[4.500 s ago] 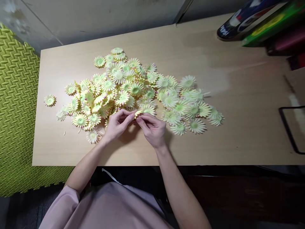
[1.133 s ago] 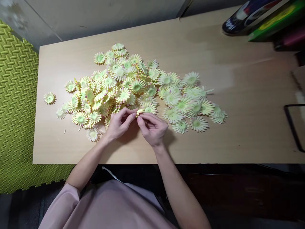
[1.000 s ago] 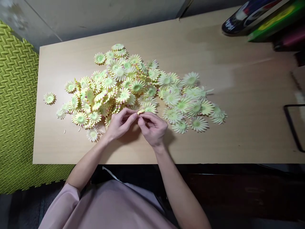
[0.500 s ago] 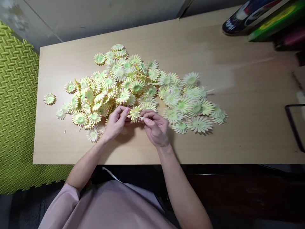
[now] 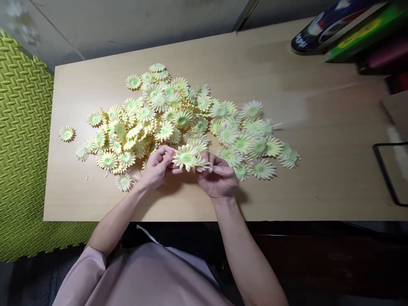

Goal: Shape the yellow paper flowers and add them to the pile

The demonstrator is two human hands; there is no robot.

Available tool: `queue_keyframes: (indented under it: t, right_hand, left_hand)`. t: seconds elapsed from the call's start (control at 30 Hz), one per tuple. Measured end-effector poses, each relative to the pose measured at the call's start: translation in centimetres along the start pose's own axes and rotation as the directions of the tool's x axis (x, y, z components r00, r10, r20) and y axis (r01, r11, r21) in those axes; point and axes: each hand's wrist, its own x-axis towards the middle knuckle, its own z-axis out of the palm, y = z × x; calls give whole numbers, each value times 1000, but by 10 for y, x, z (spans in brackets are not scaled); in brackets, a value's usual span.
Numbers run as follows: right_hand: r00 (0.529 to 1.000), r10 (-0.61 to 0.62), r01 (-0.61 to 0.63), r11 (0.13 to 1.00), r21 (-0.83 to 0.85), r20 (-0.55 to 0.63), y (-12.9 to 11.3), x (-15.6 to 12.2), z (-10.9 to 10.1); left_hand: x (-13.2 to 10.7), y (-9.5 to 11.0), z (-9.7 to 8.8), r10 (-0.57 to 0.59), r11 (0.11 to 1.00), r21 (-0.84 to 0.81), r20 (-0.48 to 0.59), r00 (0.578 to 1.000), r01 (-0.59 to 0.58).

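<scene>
Since half a second ago, the right hand (image 5: 219,180) had shifted outward and turned, and the yellow flower (image 5: 185,157) had come round to show its face to my camera. I saw it just above the tabletop (image 5: 325,174), between both hands, in front of the flower pile (image 5: 159,110). The grip of the left hand (image 5: 157,168) was pinched on its left edge; the right grip was closed at some paler petals (image 5: 201,161) beside it, with a thin white tip sticking out. How those fingers met the petals was hidden from me, and I could not tell if these belonged to the same flower or to a second one. The flower had a pale green centre and long narrow petals, light yellow with slightly pinkish ends. Behind the hands, part of the pile was covered. The dark blue container (image 5: 310,34) and the black frame (image 5: 384,174) were cut off by the picture edges.
</scene>
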Motion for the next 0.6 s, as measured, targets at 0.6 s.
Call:
queue_keyframes:
  t: [0.6]
  right_hand:
    - [846,-488,194,659,-727,-216,-56,15,-53]
  left_hand:
    - [-2,-5,2,19,988,153,29,999,-23]
